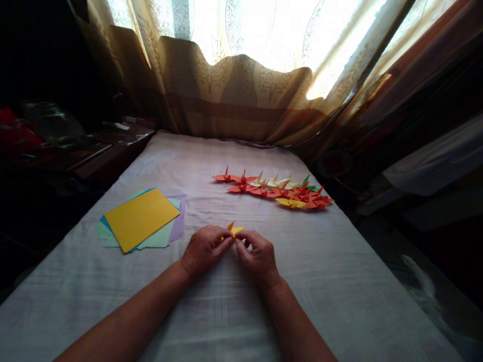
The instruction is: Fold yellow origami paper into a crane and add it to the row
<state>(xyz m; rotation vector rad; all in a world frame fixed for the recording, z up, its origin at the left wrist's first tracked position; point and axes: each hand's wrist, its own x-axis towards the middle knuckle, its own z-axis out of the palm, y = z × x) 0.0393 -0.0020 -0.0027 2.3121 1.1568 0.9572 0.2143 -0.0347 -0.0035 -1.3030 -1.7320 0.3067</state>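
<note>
A small yellow origami crane is pinched between my two hands, just above the cloth-covered surface. Thumb and fingers of my left hand close on its left side. My right hand grips the right side in the same kind of pinch. One pointed tip and part of a wing stick up between the fingertips; the lower part of the folded paper is hidden by my fingers.
Left of my hands lies a fanned stack of coloured paper, yellow on top. Several finished paper cranes, mostly red-orange, stand in rows at the back right, with a yellow crane in front. Curtains hang behind the pale sheet.
</note>
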